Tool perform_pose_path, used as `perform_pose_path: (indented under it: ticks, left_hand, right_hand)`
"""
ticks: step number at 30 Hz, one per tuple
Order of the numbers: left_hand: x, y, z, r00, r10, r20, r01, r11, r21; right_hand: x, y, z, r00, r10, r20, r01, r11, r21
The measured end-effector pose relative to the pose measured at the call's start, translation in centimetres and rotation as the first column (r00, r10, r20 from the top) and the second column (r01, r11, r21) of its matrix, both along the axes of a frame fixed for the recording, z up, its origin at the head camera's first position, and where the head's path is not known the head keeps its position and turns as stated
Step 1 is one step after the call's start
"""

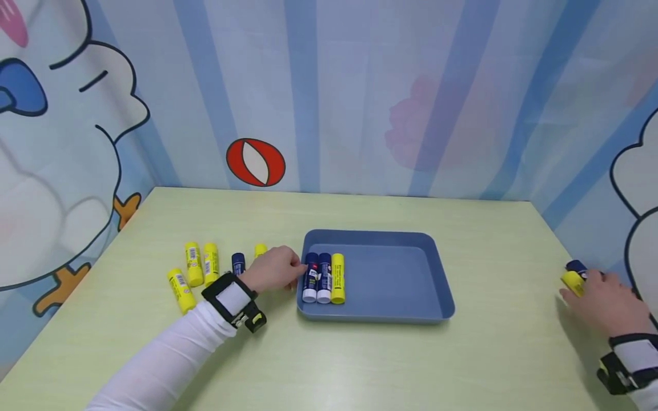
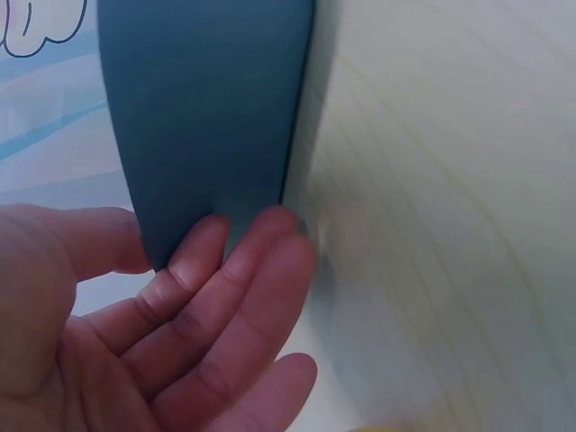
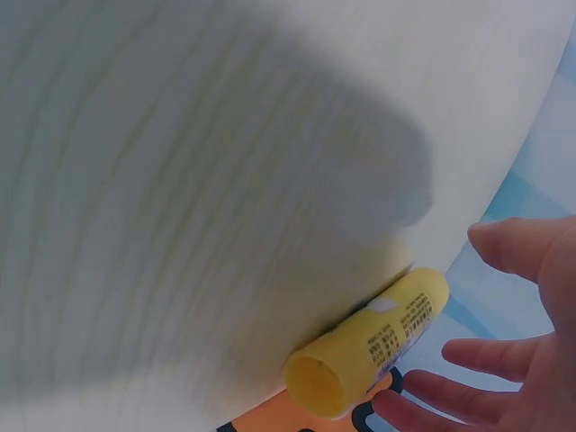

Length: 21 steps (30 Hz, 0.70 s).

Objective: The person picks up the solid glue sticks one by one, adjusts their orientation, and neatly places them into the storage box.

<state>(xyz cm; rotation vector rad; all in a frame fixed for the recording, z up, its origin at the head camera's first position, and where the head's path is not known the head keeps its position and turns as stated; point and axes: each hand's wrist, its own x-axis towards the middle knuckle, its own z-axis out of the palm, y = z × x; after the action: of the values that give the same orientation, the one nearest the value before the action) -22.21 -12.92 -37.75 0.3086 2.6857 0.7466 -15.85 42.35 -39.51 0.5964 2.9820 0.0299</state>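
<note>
In the head view, my left hand (image 1: 275, 268) is at the left end of a blue-grey tray (image 1: 393, 274). The left wrist view shows its thumb at the rim and its fingertips against the outside of the tray wall (image 2: 207, 108), so the hand pinches that edge. Inside the tray lie two dark blue glue sticks (image 1: 324, 277) with white ends and one yellow glue stick (image 1: 337, 278), side by side. At the far right, my right hand (image 1: 612, 305) reaches over a yellow glue stick (image 3: 373, 346) and a dark blue one (image 1: 576, 266). Its fingers are spread apart beside the yellow stick.
Left of the tray lie several yellow glue sticks (image 1: 193, 264), a dark blue glue stick (image 1: 238, 263) partly hidden by the left wrist, and another yellow one (image 1: 260, 249) behind the left hand. A printed curtain (image 1: 349, 103) borders the pale table (image 1: 380, 365).
</note>
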Motion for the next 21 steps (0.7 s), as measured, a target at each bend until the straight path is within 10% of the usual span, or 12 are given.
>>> perform_pose_path:
  ticks: [21]
  left_hand:
    - [-0.02, 0.03, -0.1, 1.0, 0.006, 0.0, -0.006, 1.0, 0.003]
  right_hand:
    - [0.28, -0.38, -0.89, 0.996, 0.043, -0.081, -0.039, 0.998, 0.057]
